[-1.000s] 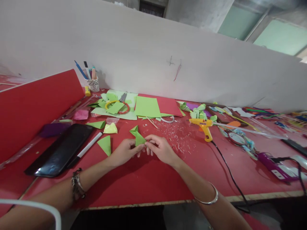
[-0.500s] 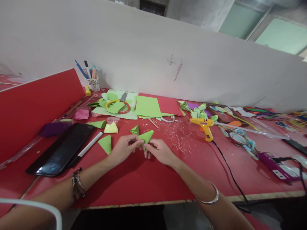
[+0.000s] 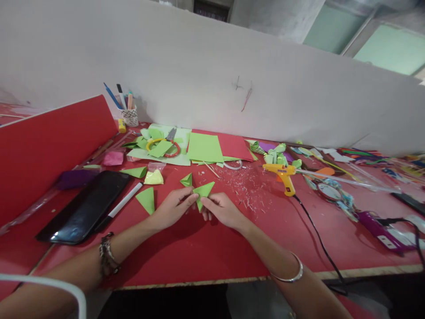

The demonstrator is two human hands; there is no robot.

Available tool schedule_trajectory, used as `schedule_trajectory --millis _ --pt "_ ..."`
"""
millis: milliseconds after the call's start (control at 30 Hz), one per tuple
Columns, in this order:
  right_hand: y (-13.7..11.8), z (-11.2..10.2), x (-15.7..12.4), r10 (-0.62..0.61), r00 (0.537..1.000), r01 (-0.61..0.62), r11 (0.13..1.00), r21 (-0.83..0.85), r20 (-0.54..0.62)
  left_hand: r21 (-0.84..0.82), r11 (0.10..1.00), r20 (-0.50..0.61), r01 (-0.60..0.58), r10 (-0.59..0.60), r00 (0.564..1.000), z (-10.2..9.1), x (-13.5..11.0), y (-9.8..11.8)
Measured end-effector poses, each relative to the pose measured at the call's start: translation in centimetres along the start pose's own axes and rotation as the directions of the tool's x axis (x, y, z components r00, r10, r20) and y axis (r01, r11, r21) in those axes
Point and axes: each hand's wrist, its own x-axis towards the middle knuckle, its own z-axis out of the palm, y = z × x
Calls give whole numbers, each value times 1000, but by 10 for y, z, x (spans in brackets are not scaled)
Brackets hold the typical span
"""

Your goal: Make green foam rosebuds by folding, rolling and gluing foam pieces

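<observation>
While pinching green paper triangle at centre frame, above red counter, with fingers of left hand and right hand closed on its lower tip; likely feather-light, flimsy, easily creased; best gripped gently at folds.

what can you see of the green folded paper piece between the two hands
The small folded triangle of light green paper is thin matte craft paper with sharp creases, its wide edge up and its point down. It is pinched from both sides, the left hand at its lower left and the right hand at its lower right, over the red table top.
</observation>
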Motion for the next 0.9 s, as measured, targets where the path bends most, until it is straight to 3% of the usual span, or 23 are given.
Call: schedule_trajectory --millis 167,300,567,900 --pt "0 -4 1 -79 990 82 996 18 -118 19 1000 39 -19 18 999 -1 -1 2" --pt "1 -1 2 -98 993 101 994 44 -73 -13 1000 -14 -7 7 1000 -2 -3 2" --pt "-3 0 -1 -92 993 93 996 12 -74 106 994 -103 -2 13 995 -1 -2 -1" --pt "-4 0 1 -114 975 129 989 71 -188 -22 998 103 55 -53 993 4 -6 3"
